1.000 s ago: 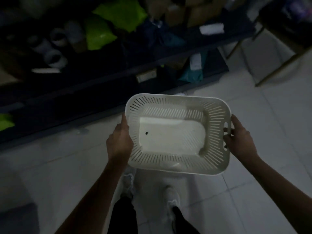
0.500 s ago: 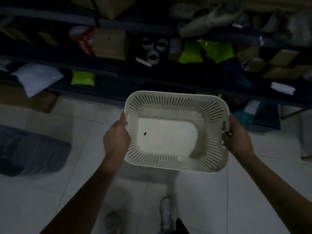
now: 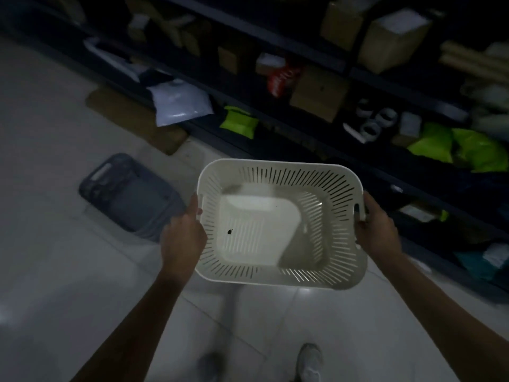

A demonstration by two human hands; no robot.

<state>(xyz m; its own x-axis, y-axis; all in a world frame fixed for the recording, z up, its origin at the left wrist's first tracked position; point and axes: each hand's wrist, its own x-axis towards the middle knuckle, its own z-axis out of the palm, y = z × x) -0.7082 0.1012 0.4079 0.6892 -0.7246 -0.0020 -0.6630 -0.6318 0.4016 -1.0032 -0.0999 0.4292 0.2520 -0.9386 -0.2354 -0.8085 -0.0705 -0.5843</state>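
Note:
I carry an empty white slotted plastic basket (image 3: 341,186) in front of me, above a pale tiled floor. My left hand (image 3: 183,238) grips its left rim with the thumb on the edge. At the opposite side my right hand (image 3: 377,230) holds the right rim by the handle slot. A small dark speck lies on the basket's bottom. The room is dim.
Dark low shelves (image 3: 344,67) run along the far side, holding cardboard boxes (image 3: 319,95), green bags (image 3: 479,150), a white mailer bag (image 3: 179,102) and tape rolls (image 3: 371,128). A grey basket (image 3: 129,194) lies on the floor to my left. My shoes show below.
The view has swung left along the shelves while I walk. The grey basket on the floor now lies close to my left hand. Both hands keep their hold.

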